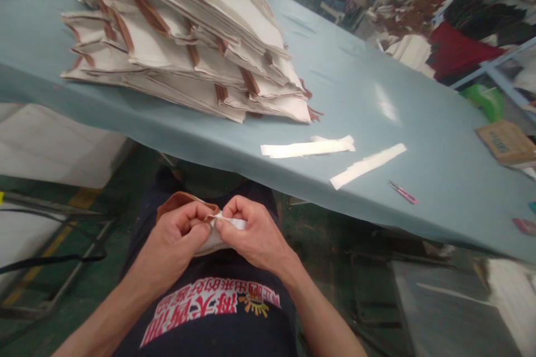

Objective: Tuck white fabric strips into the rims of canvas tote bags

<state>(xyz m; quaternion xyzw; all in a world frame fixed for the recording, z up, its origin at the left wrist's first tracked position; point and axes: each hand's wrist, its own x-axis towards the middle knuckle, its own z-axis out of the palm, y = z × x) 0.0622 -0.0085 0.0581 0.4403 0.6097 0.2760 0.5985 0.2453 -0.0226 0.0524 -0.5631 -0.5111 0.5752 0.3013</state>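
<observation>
Below the table edge, over my lap, both hands are closed on a small folded piece of white fabric (226, 227) with a brown strap (178, 201) curling out behind it. My left hand (178, 240) pinches the fabric's left end between thumb and fingers. My right hand (251, 231) pinches its right end, thumb against the left thumb. Most of the piece is hidden under the fingers.
A tall, slumped stack of white fabric bags with brown handles (184, 39) lies on the pale blue table (377, 95). Two white strips (307, 147) (367, 165) and a small pink tool (403, 192) lie near the front edge. A cardboard box (505, 142) sits at the right.
</observation>
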